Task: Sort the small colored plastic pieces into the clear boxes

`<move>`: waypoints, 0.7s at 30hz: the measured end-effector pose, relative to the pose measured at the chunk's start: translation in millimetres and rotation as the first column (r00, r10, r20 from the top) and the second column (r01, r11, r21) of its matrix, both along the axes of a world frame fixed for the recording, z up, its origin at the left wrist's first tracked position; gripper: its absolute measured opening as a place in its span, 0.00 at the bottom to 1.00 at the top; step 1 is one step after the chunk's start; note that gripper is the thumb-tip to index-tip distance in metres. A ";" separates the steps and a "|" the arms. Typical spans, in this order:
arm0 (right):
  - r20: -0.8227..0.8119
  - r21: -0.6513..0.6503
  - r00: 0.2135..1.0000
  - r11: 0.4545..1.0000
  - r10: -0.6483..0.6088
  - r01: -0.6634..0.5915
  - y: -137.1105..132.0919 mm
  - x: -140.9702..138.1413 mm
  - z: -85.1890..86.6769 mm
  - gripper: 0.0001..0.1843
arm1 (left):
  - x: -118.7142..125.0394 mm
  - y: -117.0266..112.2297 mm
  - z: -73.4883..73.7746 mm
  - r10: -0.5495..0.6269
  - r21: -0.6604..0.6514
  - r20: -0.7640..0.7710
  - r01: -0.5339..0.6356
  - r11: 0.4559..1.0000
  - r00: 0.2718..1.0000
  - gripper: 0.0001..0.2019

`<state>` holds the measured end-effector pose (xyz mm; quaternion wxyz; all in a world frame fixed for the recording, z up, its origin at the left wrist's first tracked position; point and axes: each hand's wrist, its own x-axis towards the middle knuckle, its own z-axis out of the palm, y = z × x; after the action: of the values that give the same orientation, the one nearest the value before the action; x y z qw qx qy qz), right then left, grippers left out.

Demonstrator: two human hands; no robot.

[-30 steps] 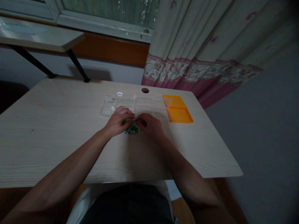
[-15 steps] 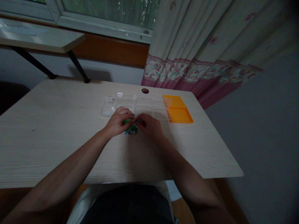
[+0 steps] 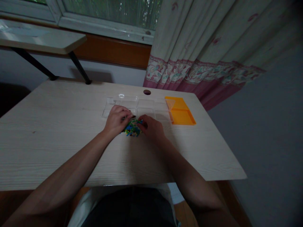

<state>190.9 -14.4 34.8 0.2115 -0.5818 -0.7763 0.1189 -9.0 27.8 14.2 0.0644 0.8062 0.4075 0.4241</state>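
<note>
A heap of small blue, green, yellow and dark plastic pieces (image 3: 131, 129) lies on the table between my hands. My left hand (image 3: 116, 119) is at the heap's left edge, its fingers curled together; whatever they pinch is too small to make out. On the other side, my right hand (image 3: 153, 126) has thumb and forefinger pinched on a small blue piece (image 3: 140, 121) above the heap. Just behind both hands lies a clear compartment box (image 3: 145, 108), partly covered by the left fingers.
An open orange tray (image 3: 183, 116) touches the clear box's right end. Behind them the pale wooden table (image 3: 71, 151) has a round cable hole (image 3: 147, 92). A raised shelf (image 3: 42, 39) on black legs stands at the back left, and a curtain (image 3: 189, 69) hangs behind the right side.
My left hand has drawn back to the left, away from the right fingertips, uncovering more of the heap. The right hand has stayed almost in place.
</note>
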 end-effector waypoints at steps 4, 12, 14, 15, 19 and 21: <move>-0.001 -0.008 1.000 1.000 0.013 -0.013 -0.9 -0.4 2.0 0.12 | -6.3 4.1 -1.9 0.285 -0.005 0.001 -0.285 0.958 0.958 0.11; 0.001 -0.014 1.000 0.999 0.029 -0.029 0.0 1.6 0.2 0.11 | -10.6 9.8 -10.3 0.348 -0.024 -0.037 -0.349 0.937 0.937 0.12; -0.001 -0.007 1.000 1.000 0.028 -0.028 0.2 1.7 -0.8 0.11 | -9.8 9.4 -9.7 0.339 -0.023 -0.026 -0.340 0.940 0.940 0.12; -0.002 -0.005 1.000 1.000 0.027 -0.027 0.3 1.6 -1.2 0.10 | -9.0 8.8 -8.8 0.329 -0.018 -0.014 -0.329 0.944 0.944 0.12; -0.004 0.003 0.999 0.999 0.034 -0.034 0.5 0.1 -1.3 0.10 | -3.2 2.7 -0.4 0.220 0.044 0.045 -0.222 0.974 0.974 0.12; -0.020 0.016 0.999 0.999 0.046 -0.046 -0.2 -0.9 0.1 0.11 | 1.3 -3.0 7.3 0.143 0.094 0.040 -0.147 0.985 0.989 0.12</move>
<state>190.0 -14.6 35.0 0.2213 -0.5609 -0.7881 0.1236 -7.7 24.8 21.5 0.0010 0.7694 0.4430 0.4602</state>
